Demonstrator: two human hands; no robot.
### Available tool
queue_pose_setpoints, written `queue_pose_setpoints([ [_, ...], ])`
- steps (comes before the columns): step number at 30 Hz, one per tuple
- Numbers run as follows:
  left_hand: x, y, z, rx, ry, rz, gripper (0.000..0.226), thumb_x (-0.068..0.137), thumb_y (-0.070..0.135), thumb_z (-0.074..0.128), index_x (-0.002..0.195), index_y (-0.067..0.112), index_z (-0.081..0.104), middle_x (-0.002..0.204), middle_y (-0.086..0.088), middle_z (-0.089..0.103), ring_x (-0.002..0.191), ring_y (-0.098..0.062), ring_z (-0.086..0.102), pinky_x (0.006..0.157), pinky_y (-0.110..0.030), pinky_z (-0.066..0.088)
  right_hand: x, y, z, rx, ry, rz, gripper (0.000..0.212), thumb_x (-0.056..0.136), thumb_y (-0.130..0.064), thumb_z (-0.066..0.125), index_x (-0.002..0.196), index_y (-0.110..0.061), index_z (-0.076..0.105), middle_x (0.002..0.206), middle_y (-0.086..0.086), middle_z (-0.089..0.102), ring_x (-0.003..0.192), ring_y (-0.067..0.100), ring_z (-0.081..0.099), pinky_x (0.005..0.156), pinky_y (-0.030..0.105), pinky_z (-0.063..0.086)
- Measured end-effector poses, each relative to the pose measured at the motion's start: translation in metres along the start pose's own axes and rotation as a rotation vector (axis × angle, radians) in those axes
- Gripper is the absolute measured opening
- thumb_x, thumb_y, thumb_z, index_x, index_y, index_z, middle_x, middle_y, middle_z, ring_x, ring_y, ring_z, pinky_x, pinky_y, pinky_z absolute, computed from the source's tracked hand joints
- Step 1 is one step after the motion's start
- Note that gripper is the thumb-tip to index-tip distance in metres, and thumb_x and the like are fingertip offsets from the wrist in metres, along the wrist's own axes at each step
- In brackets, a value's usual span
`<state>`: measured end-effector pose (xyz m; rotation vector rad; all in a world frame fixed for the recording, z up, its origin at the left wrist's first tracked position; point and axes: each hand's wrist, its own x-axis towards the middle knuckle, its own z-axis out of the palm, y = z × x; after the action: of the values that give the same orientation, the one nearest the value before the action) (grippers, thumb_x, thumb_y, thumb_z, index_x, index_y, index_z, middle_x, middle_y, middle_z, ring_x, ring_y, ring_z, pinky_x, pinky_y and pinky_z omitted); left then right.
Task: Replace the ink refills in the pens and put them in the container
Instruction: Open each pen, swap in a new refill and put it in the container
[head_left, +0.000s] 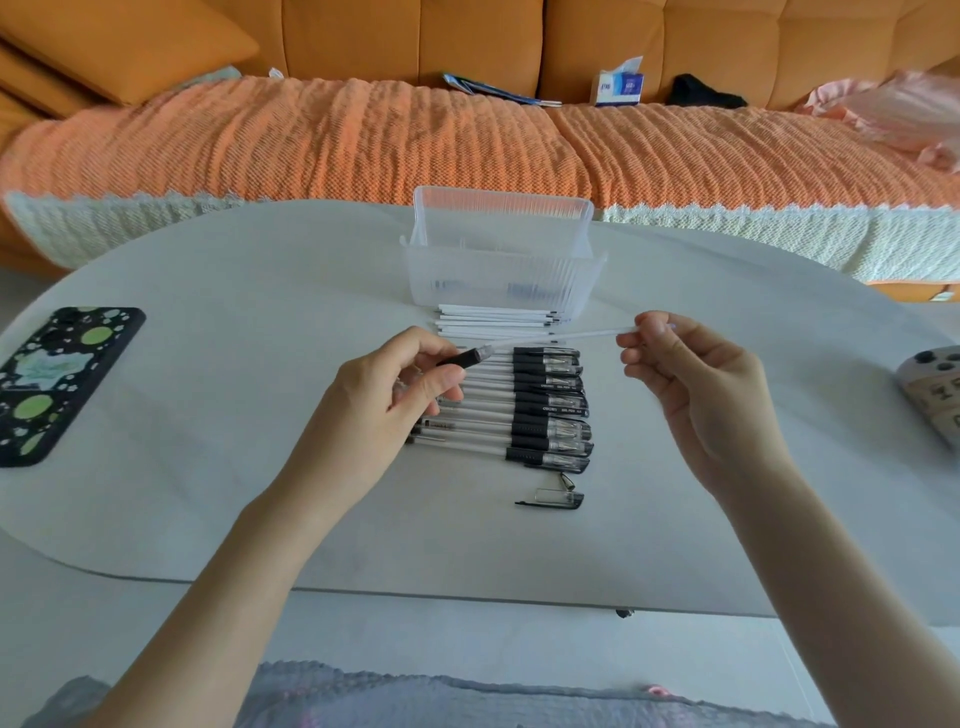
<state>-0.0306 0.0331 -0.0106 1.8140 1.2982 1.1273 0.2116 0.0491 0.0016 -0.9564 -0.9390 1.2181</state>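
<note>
My left hand (395, 400) grips the black grip section of a pen (462, 358) just above the row of pens. A thin clear refill (561, 338) runs from that grip section to the right, and my right hand (691, 384) pinches its far end. Below my hands, several capped black-and-clear pens (524, 415) lie side by side on the white table (208, 467). A stack of several white refills (493, 321) lies behind them, against the clear ribbed container (501, 260). A loose pen cap (553, 500) and a small tip piece (567, 480) lie in front of the row.
A phone in a black flowered case (57, 379) lies at the table's left. A grey controller (935, 389) sits at the right edge. Behind the table is an orange sofa with a blanket (363, 140) and a tissue box (618, 85).
</note>
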Motion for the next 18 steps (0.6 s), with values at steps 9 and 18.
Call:
queue_pose_setpoints([
  [9,-0.0011,0.0006,0.0017,0.008,0.001,-0.011,0.003,0.091,0.024,0.057,0.090,0.025,0.059,0.079,0.012,0.067,0.063,-0.010,0.059,0.066,-0.018,0.045,-0.0011,0.0004,-0.0039,0.043,-0.011,0.039,0.011,0.075,-0.018,0.061,0.076,-0.010,0.069,0.072,0.005,0.068,0.065,0.011,0.062,0.064,0.017,0.051],
  [18,-0.0005,0.0004,0.0015,0.022,0.006,-0.006,0.005,0.092,0.023,0.056,0.090,0.026,0.059,0.079,0.013,0.067,0.064,-0.010,0.059,0.066,-0.018,0.044,-0.0004,0.0008,-0.0047,0.065,-0.020,0.050,0.011,0.072,-0.020,0.063,0.072,-0.013,0.071,0.072,0.005,0.067,0.065,0.011,0.062,0.064,0.017,0.051],
])
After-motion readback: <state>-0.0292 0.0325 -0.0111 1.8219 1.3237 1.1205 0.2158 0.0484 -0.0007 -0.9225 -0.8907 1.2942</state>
